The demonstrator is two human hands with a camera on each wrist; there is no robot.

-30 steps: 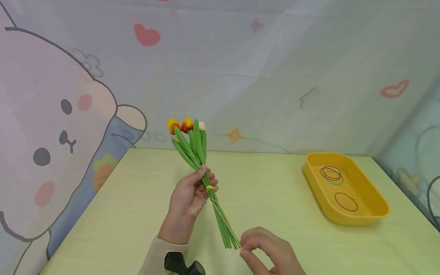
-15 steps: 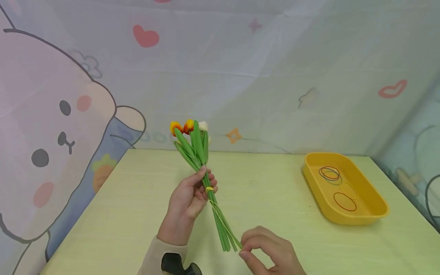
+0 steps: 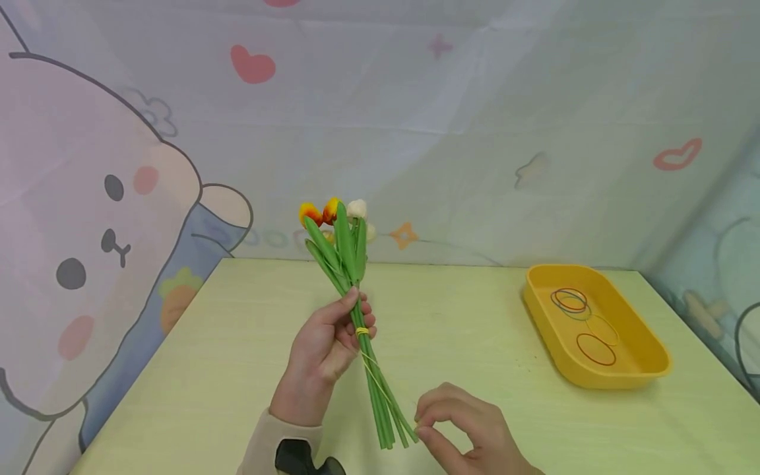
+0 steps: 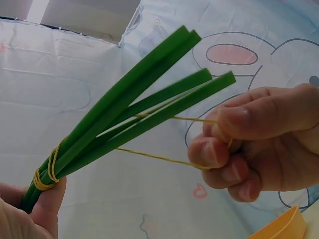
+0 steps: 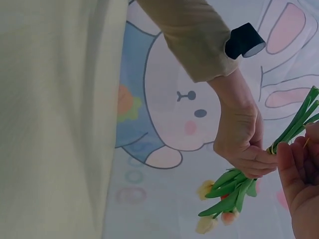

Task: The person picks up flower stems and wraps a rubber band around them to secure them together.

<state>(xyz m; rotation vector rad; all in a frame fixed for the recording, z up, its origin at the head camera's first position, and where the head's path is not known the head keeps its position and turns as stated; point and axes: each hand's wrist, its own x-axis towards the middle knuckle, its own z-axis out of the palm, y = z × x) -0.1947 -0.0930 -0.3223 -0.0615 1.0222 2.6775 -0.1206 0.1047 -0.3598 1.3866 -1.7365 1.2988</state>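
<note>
A bunch of artificial tulips (image 3: 347, 245), with orange-yellow and white heads, green leaves and long stems, is gripped by my left hand (image 3: 315, 359) just under the leaves. Below that hand a yellow rubber band (image 4: 54, 167) is wound round the stems. From there its free loop runs down along the stems. My right hand (image 3: 466, 425) pinches the end of this loop beside the cut stem ends (image 4: 209, 74). In the left wrist view the loop is stretched, with two strands reaching the thumb and fingers. Both hands are over the table.
On the right of the table (image 3: 475, 316) stands a yellow tray (image 3: 623, 379) with several loose rubber bands (image 3: 596, 348) in it. A printed cloth backdrop (image 3: 415, 132) hangs behind the table.
The tulips have tilted slightly more upright, their heads shifting a little to the right and the stem ends lower. My right hand keeps its pinch on the rubber band, almost in place.
</note>
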